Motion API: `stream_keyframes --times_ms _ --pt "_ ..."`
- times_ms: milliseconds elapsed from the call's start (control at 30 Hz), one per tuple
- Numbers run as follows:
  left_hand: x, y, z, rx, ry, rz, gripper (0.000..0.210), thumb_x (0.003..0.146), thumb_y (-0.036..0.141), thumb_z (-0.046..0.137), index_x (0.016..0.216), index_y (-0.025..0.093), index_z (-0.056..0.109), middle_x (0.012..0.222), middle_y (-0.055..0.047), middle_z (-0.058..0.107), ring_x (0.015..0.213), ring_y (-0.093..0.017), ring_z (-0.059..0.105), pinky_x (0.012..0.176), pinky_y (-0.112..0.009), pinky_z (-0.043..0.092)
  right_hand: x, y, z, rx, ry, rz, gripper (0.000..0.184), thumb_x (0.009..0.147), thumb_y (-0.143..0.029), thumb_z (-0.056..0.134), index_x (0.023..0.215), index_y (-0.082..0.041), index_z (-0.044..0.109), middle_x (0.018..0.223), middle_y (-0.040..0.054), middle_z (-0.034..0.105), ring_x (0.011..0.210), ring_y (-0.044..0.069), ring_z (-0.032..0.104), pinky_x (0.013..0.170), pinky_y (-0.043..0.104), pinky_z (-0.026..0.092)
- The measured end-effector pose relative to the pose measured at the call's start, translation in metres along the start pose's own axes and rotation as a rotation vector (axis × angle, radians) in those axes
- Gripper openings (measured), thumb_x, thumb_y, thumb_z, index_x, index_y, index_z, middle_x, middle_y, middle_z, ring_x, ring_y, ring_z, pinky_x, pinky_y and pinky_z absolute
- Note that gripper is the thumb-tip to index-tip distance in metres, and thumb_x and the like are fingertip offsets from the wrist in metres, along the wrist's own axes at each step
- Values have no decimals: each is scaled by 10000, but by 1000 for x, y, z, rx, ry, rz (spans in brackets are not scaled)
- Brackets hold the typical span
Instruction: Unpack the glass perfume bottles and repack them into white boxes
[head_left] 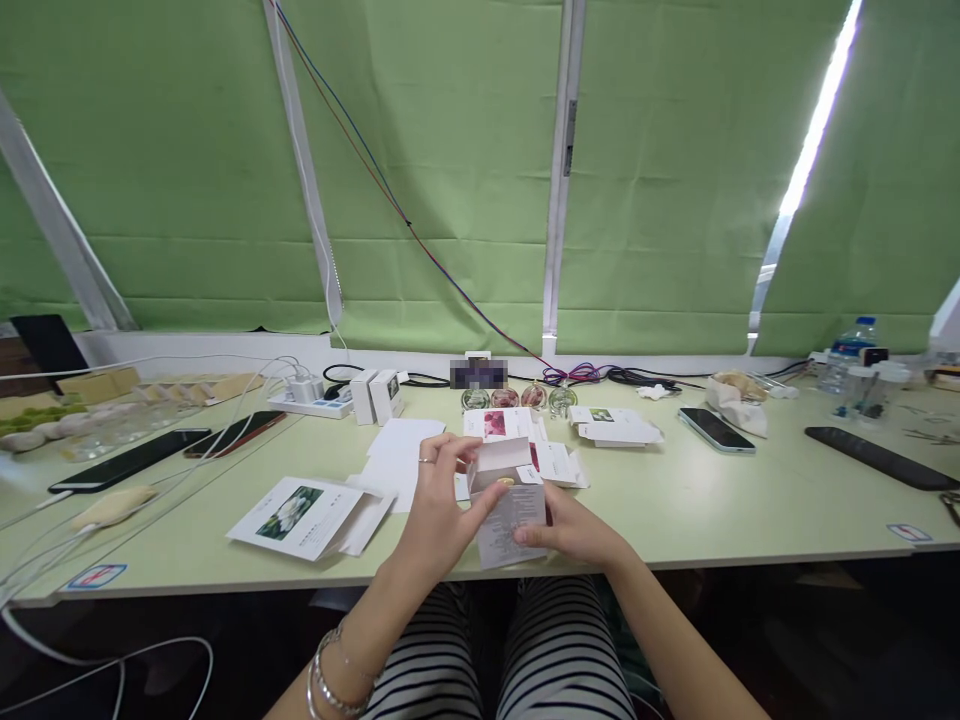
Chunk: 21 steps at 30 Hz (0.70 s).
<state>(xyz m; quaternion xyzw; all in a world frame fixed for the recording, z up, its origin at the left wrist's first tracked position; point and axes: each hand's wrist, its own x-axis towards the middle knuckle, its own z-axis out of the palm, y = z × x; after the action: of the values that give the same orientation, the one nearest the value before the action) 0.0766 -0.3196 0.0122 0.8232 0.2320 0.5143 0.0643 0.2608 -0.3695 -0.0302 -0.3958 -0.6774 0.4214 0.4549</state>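
A small white carton point(510, 525) with fine print stands upright at the table's front edge, its top flaps up. My left hand point(442, 495) is closed on its left side and top, the fingers at the raised flap and the thumb across the opening. Around the carton's right side my right hand point(577, 525) is wrapped, thumb on the printed front. Something gold-coloured shows in the opening, too small to name. Just behind lies a flat carton with a pink flower picture point(495, 424). Several round clear jars point(534, 397) stand in a row beyond it.
Flattened cartons lie left point(300, 515) and right point(615, 427). White paper sheets point(397, 450) are left of centre. Two small white boxes point(375, 396) stand near a power strip point(319, 403). Phones point(716, 430), a water bottle point(847, 355) and cables point(577, 372) lie about.
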Motion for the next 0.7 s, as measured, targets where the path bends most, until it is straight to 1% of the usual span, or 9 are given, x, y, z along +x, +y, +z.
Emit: stream_keyframes --times_ms 100,167,233,300,367,433,500,600,700 --pt "-10 -3 1 -37 89 53 365 806 196 591 1127 219 419 987 -48 477 949 -189 557 842 -380 489 3 -1 9 -4 29 -10 552 710 -405 693 1160 -172 471 1122 75 568 991 219 544 838 358 457" --pt "-15 -4 1 -1 90 101 314 824 158 557 1102 224 428 900 -22 523 905 -182 581 850 -391 486 4 -3 14 -26 43 -17 541 714 -414 686 1147 -167 473 1120 81 566 989 220 545 832 357 463" --pt "-20 -5 1 17 78 109 301 833 140 538 1099 228 427 822 4 528 814 -165 604 818 -384 505 4 -6 17 -57 59 -29 575 737 -413 667 1200 -179 421 1169 92 534 1018 214 533 851 354 459" --pt "-23 -5 2 -42 73 79 329 834 139 541 1123 230 411 894 -7 513 779 -148 628 802 -368 519 2 -13 18 -69 106 -58 663 766 -413 640 1296 -208 299 1232 99 475 1054 196 517 888 345 444" --pt "-25 -5 3 -131 75 41 347 832 142 552 1134 232 407 1050 -43 460 793 -140 650 807 -350 521 0 -20 17 -68 168 -113 691 805 -420 595 1349 -241 207 1251 93 435 1076 178 504 918 335 424" --pt "-25 -5 3 -209 66 12 323 844 137 536 1127 231 412 1104 -53 425 789 -131 658 814 -342 517 -2 -25 17 -90 230 -173 579 854 -433 518 1338 -256 255 1206 78 455 1060 170 508 908 327 425" --pt "-24 -4 2 -229 76 -6 296 852 137 521 1115 229 419 1068 -45 443 776 -128 651 808 -347 515 -2 -29 17 -118 297 -214 432 890 -435 445 1272 -250 368 1137 66 501 1034 172 515 882 320 431" --pt "-22 -5 -2 -158 126 16 297 840 156 539 1106 228 428 1015 -45 473 807 -151 621 822 -378 506 -2 -31 18 -150 409 -228 302 903 -422 412 1123 -230 490 1062 57 551 1002 179 526 838 307 439" --pt "-23 -6 -6 -103 137 19 292 837 170 545 1101 227 434 1019 -55 484 836 -163 598 812 -382 505 -1 -33 19 -183 428 -241 235 898 -392 427 1017 -220 534 1007 50 564 934 173 543 780 290 454"
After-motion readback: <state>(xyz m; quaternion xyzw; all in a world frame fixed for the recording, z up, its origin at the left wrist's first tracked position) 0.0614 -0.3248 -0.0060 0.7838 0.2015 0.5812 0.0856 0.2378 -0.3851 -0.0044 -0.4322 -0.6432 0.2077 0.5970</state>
